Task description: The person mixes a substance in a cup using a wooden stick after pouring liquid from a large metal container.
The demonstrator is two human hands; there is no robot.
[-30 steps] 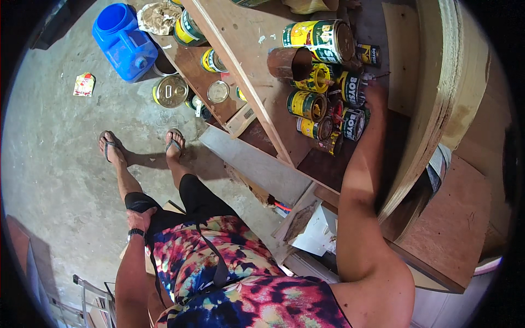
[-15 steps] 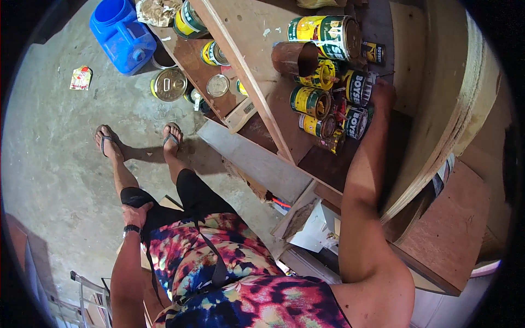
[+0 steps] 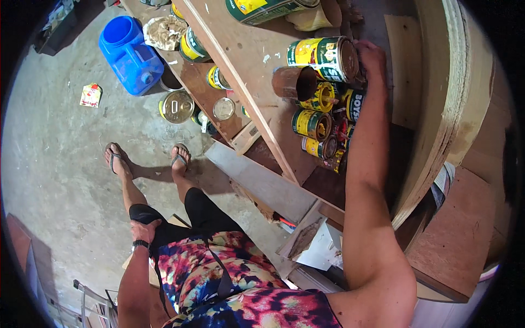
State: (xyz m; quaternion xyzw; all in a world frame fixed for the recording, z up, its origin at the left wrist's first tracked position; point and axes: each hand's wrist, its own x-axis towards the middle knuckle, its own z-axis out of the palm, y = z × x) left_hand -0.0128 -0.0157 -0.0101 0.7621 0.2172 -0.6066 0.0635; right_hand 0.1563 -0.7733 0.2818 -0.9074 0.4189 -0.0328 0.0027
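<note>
My right arm reaches over a wooden shelf board, and my right hand (image 3: pixel 373 59) is at the lid end of a large green-and-yellow paint can (image 3: pixel 314 54) lying on its side. Its fingers are bent and partly hidden, so whether they hold anything does not show. Beside my forearm are a rusty brown can (image 3: pixel 292 83), an open yellow-smeared can (image 3: pixel 318 98), a smaller green-and-yellow can (image 3: pixel 309 123) and a dark-labelled can (image 3: pixel 354 104) that my arm partly covers. My left hand (image 3: pixel 145 229) rests on my thigh with its fingers laid out, holding nothing.
A blue plastic jug (image 3: pixel 134 68) stands on the concrete floor near a round-lidded can (image 3: pixel 178 106). A paintbrush (image 3: pixel 245 138) lies on the lower shelf. The raised shelf edge (image 3: pixel 240 87) divides the cans. Thick curved plywood (image 3: pixel 451 109) rises right of my arm.
My right hand has moved away from the dark-labelled cans, farther along the shelf to the large can. The whole view has shifted, showing more of the far end. My left hand stays on my thigh.
</note>
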